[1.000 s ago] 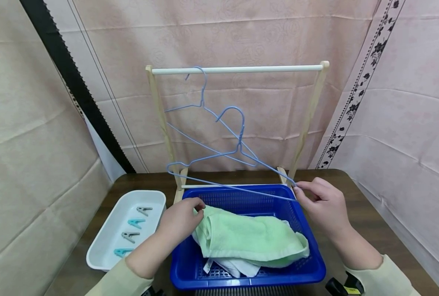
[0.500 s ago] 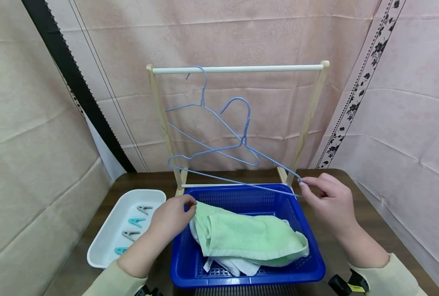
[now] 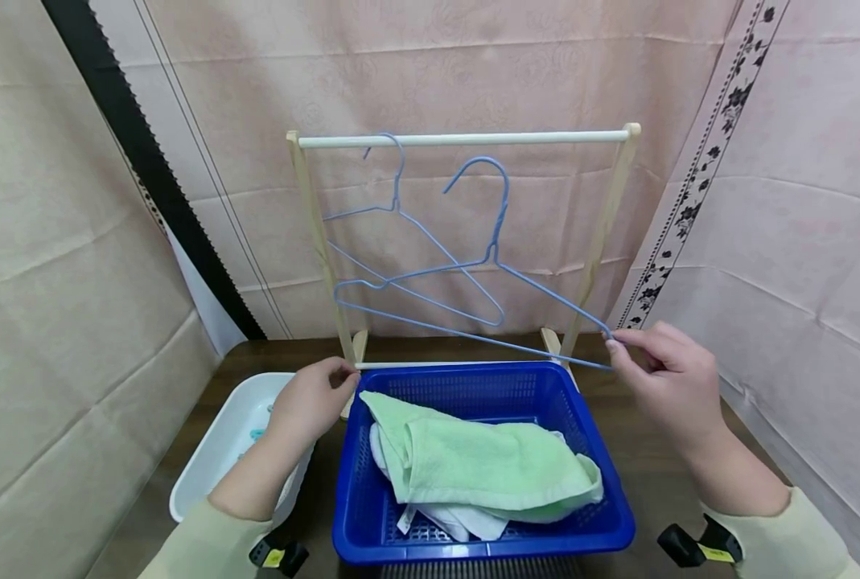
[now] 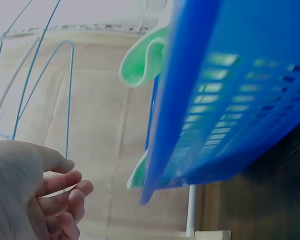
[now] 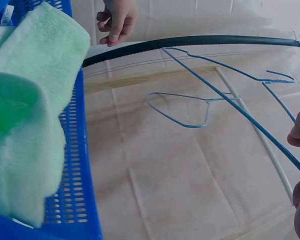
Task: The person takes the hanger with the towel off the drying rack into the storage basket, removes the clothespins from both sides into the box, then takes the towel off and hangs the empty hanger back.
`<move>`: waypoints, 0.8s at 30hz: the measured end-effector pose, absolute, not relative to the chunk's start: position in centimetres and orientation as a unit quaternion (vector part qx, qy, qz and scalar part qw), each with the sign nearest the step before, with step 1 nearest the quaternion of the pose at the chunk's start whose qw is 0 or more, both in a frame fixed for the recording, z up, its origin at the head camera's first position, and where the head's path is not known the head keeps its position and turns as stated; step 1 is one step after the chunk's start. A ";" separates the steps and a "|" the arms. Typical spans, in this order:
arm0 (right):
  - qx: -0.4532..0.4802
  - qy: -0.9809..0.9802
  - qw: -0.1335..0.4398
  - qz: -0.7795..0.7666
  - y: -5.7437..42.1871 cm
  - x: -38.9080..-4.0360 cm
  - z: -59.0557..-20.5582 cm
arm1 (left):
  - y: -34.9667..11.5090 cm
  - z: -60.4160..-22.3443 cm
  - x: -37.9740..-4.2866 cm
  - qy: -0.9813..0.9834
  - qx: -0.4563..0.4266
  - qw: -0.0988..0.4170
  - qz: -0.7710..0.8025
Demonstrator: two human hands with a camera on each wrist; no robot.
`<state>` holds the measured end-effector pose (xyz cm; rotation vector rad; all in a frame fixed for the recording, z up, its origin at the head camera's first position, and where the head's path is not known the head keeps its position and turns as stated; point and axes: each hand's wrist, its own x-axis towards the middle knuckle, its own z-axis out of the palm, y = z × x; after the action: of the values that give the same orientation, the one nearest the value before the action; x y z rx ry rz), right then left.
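At the right, my right hand (image 3: 672,382) pinches the lower right corner of a blue wire hanger (image 3: 554,296) between thumb and fingertips. That hanger is held up over the back of the blue basket (image 3: 482,555), its hook upward and its far corner reaching left. My left hand (image 3: 310,398) hovers at the basket's left back corner, fingers loosely curled, with nothing in them; the left wrist view shows its thumb (image 4: 60,161) apart from the hanger wire behind. A folded green towel (image 3: 498,466) lies in the basket on white cloth (image 3: 466,519).
Behind the basket stands a rack with a white top bar (image 3: 516,138). A second blue hanger (image 3: 397,189) hangs near its left end. Left of the basket is a white tray (image 3: 198,474) with clothespins, partly hidden by my left arm. Fabric walls surround the table.
My right hand has moved right and slightly up, raising the hanger. My left hand has moved left and up, away from the towel, and now covers part of the tray.
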<state>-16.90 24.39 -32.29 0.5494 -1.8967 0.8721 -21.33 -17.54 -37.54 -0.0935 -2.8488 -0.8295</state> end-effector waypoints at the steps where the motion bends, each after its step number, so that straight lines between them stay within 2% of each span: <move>1: 0.227 -0.773 0.473 0.357 24.4 -16.8 -32.0 | -17.8 -37.4 -21.6 -0.954 -0.028 0.088 -0.286; 15: 0.233 -0.726 0.525 0.378 24.8 -15.9 -28.0 | -21.3 -36.5 -25.0 -0.917 0.037 0.111 -0.381; 24: 0.182 -0.709 0.564 0.383 26.8 -16.1 -26.8 | -22.0 -36.0 -26.2 -0.895 0.051 0.108 -0.430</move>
<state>-16.10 26.77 -26.83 0.4272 -1.6674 0.9002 -26.24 -22.05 -36.02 0.1487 -2.6323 -1.2658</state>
